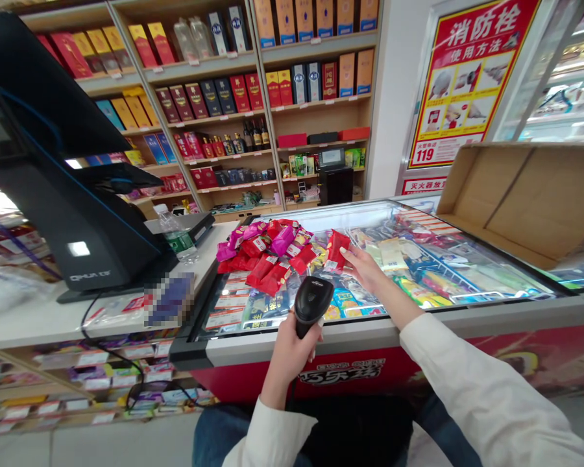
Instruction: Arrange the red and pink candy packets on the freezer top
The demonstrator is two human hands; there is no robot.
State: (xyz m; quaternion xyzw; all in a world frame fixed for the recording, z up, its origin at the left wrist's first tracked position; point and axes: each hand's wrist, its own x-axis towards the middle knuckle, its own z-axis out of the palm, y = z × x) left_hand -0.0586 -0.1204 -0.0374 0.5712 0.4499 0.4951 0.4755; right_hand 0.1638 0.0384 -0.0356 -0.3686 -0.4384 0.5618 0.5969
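Left hand (292, 353) is clamped round the barcode scanner (312, 299) while right hand (370, 269) pinches a red snack packet (337, 248) above the glass freezer surface (506, 305), probably light, crinkly and slippery, so grab its sealed edge.

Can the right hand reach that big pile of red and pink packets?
Probably yes. The right hand is over the freezer lid right beside the pile, with nothing between them. Its fingers do hold one red packet, though, and the left hand grips the scanner.
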